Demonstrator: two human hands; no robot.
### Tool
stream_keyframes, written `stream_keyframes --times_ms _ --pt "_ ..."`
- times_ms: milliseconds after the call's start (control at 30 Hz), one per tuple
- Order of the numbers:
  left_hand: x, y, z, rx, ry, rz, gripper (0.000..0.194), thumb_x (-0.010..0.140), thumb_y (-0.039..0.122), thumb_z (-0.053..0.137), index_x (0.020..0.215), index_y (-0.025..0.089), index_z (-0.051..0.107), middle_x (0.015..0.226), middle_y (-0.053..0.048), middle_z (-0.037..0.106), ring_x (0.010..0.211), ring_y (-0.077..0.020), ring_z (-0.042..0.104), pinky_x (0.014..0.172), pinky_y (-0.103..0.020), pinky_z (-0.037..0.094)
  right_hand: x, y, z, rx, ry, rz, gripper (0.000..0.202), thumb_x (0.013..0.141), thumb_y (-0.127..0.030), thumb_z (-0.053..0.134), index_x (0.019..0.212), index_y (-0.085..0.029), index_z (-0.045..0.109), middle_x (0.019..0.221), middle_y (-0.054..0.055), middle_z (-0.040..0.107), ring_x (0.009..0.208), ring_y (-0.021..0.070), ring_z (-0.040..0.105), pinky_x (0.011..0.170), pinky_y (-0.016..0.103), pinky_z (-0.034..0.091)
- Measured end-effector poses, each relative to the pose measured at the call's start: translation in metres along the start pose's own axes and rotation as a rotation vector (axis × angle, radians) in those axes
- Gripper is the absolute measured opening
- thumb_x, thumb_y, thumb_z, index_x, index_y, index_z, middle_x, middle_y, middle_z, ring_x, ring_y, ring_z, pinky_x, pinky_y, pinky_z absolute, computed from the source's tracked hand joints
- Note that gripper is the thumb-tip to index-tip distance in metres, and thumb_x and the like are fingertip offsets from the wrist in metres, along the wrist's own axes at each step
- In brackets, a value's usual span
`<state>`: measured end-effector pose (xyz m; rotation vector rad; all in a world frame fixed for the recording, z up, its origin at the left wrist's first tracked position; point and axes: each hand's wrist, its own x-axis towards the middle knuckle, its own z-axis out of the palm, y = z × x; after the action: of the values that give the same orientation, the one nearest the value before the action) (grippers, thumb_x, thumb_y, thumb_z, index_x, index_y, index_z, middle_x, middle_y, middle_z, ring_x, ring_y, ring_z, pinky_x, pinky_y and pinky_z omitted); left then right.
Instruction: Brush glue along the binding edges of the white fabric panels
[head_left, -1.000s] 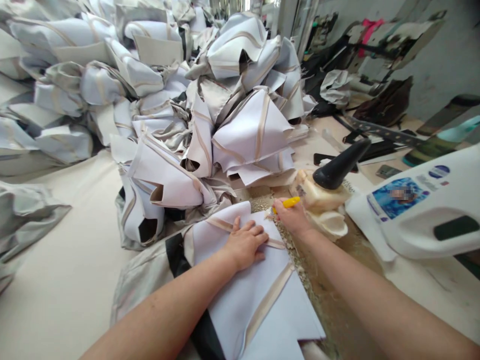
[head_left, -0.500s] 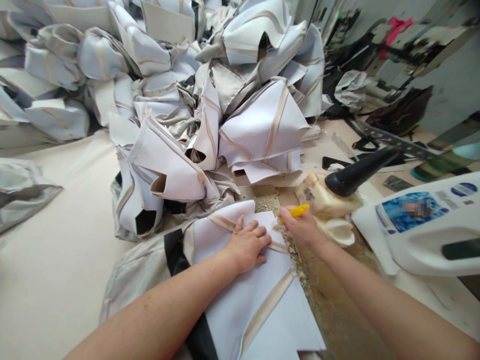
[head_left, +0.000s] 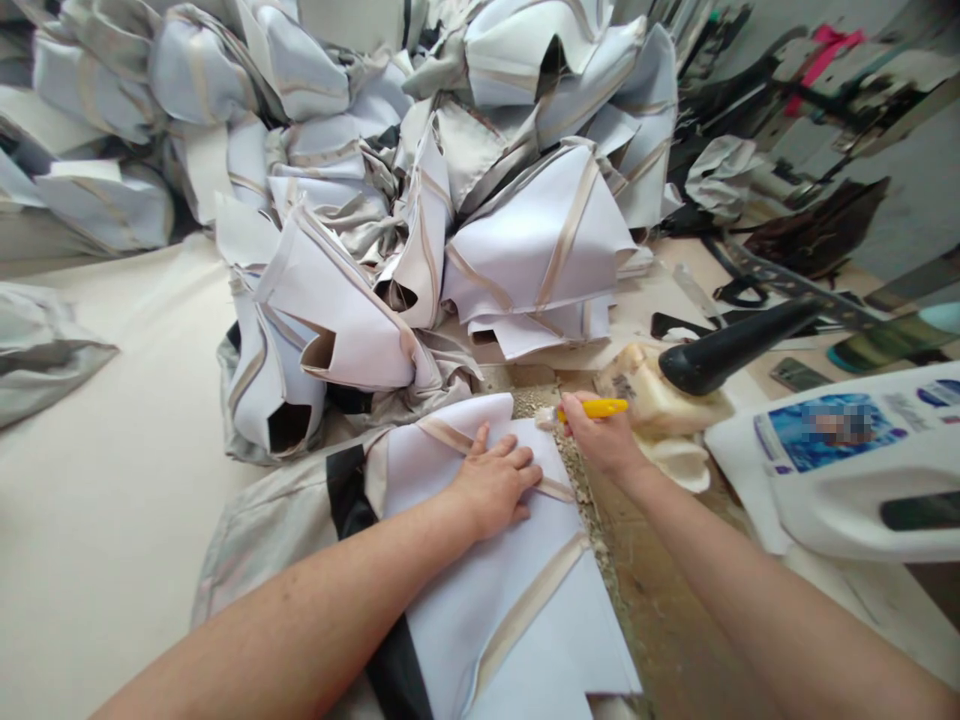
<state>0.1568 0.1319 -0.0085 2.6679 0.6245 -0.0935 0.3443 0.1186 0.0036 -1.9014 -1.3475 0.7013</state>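
My left hand (head_left: 495,485) lies flat with spread fingers on a white fabric piece (head_left: 555,620) that has beige tape strips and a grey and black fabric part at its left. In my right hand (head_left: 600,435) is a small brush with a yellow handle (head_left: 604,408), the fingers pinched round it. Its pale bristles touch the upper right edge of the white piece. Along that edge runs a crusted, glue-like strip (head_left: 589,500) on the work board (head_left: 667,620).
A heap of similar white and grey sewn pieces (head_left: 540,230) fills the back. To the right stand a stained yellowish container (head_left: 637,375) with a black handle-like part (head_left: 720,350), a white jug (head_left: 832,470) and a phone (head_left: 799,375). Grey fabric (head_left: 45,350) lies far left.
The brush has moved slightly up and left along the edge, its bristles now showing more plainly. My left hand stays in place on the fabric. The camera view has shifted a little.
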Motion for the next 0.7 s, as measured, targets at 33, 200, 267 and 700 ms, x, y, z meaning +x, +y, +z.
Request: stream_keyframes --times_ms 33,200,267,700 --pt "0.0 0.0 0.0 0.001 0.004 0.0 0.045 0.075 0.04 0.061 0.116 0.028 0.048 0.122 -0.003 0.049 0.122 -0.028 0.032 0.101 -0.064 0.007 0.001 0.0 0.002 0.01 0.003 -0.004 0.036 0.083 -0.042 0.036 0.063 -0.017 0.052 0.052 -0.002 0.049 0.05 0.0123 0.048 0.051 0.024 0.038" --pt "0.001 0.001 -0.001 -0.007 0.004 -0.007 0.043 0.075 0.039 0.061 0.115 0.028 0.049 0.121 -0.003 0.049 0.122 -0.0278 0.032 0.102 -0.063 0.005 -0.035 0.001 -0.011 -0.021 -0.12 0.053 0.035 0.082 -0.04 0.041 0.058 -0.017 0.052 0.044 -0.003 0.044 0.043 0.0115 0.044 0.043 0.023 0.033" --pt "0.001 0.001 0.0 -0.014 0.009 -0.003 0.043 0.075 0.038 0.061 0.115 0.028 0.049 0.122 -0.003 0.049 0.122 -0.0278 0.032 0.102 -0.063 0.005 -0.053 0.0 -0.021 -0.042 -0.142 0.076 0.035 0.083 -0.039 0.041 0.059 -0.017 0.054 0.045 -0.003 0.044 0.043 0.0113 0.044 0.044 0.023 0.034" --pt "0.001 0.006 0.001 0.026 0.028 -0.005 0.042 0.078 0.043 0.056 0.116 0.027 0.05 0.121 -0.005 0.05 0.122 -0.0279 0.031 0.103 -0.06 0.001 -0.093 0.015 -0.024 -0.067 -0.12 0.035 0.037 0.086 -0.043 0.039 0.061 -0.019 0.051 0.053 -0.001 0.049 0.052 0.0138 0.048 0.05 0.024 0.039"
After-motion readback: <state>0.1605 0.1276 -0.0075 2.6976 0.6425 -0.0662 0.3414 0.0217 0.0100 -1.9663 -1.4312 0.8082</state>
